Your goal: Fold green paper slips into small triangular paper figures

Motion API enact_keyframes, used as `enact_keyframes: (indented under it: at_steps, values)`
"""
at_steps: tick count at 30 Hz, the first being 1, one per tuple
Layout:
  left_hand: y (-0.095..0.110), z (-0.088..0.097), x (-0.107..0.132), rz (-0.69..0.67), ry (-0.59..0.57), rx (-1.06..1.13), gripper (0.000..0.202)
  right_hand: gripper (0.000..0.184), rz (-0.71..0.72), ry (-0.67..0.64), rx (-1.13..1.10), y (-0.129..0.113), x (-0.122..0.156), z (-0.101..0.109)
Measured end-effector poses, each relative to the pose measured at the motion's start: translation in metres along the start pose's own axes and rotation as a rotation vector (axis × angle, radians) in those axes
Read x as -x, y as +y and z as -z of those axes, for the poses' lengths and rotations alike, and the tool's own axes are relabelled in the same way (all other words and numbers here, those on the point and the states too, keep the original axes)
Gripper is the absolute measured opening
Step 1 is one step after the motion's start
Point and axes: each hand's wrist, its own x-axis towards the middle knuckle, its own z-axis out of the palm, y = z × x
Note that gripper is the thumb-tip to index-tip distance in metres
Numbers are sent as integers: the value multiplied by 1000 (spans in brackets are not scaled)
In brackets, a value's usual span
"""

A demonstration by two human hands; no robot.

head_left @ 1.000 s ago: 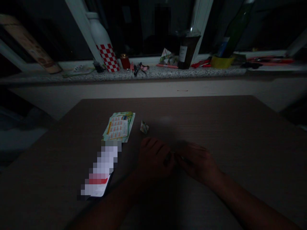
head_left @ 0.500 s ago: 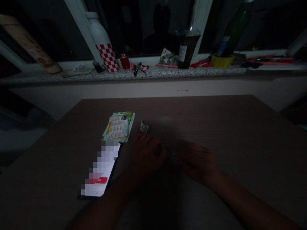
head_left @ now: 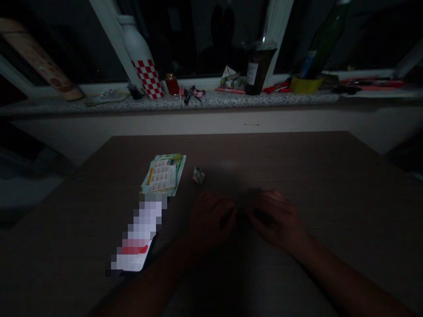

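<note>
In the dim middle of the table, my left hand and my right hand come close together, thumbs and fingers pinched. Whatever lies between their fingertips is too dark and small to make out. Just beyond my left hand sits a small folded paper piece with a colourful print. To its left lies a stack of printed cards, green-edged with rows of orange print. Nearer to me, left of my left forearm, a phone lies with its screen lit and partly blurred out.
The wooden table reaches a wall under a granite sill. On the sill stand a red-checked white bottle, a red jar, a plastic cup, a yellow tape roll, a green bottle and a leaning tube.
My left hand has shifted right and slightly nearer to me, closing the gap to my right hand. A pale glint between the hands is no longer visible. The cards and folded paper stayed put.
</note>
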Motion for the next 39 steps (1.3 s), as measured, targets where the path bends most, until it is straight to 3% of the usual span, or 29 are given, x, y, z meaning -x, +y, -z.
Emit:
enact_keyframes:
  at_steps: [7, 13, 18, 25, 32, 36, 39]
  values:
    - [4, -1, -2, -168, 9, -7, 10, 13, 28, 76, 63, -3, -4, -3]
    - [4, 2, -3, -213, 37, 49, 9, 8, -46, 114, 120, 5, -4, 1]
    - [2, 5, -3, -204, 32, 49, 8, 4, -96, 101, 124, 17, -2, 4]
    - [0, 12, -2, -130, 120, 72, 8, 6, -299, 173, 85, 27, 1, 14]
    - [1, 4, -1, -155, 89, -36, 4, 14, -438, -84, -354, -8, -2, -6]
    - [4, 1, 2, -158, 74, -15, 7, 15, -432, -85, -579, -14, -1, -12]
    - [3, 1, 3, -129, 86, 14, 11, 12, -489, -13, -539, -6, 5, -15]
